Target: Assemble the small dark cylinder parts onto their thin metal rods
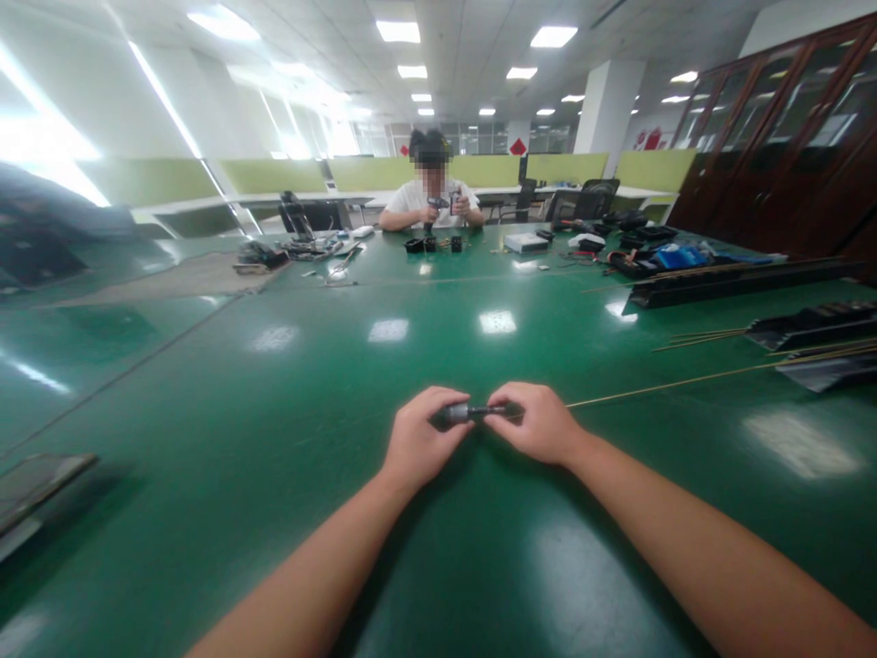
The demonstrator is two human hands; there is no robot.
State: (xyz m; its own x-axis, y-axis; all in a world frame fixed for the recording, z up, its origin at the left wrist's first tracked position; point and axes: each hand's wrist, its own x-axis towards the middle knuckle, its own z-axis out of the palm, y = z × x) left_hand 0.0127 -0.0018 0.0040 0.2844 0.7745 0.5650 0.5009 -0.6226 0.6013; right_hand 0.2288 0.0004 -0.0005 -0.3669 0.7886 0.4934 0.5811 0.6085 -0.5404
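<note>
In the middle of the head view my left hand [423,434] is closed round a short grey-and-black cylindrical tool [458,414], held roughly level above the green table. Its narrow dark end points right, toward my right hand [534,420]. The fingertips of that hand are pinched together at this narrow end. A long, thin brass-coloured rod [658,387] runs out to the right from behind my right hand. Fingers hide how the rod meets the tool.
Across the green table [288,393] a person [431,196] sits holding dark tools. Black trays [740,285] with more thin rods lie at right. A white box [525,242] and cluttered tools stand at the far side. A flat board [41,489] lies at left.
</note>
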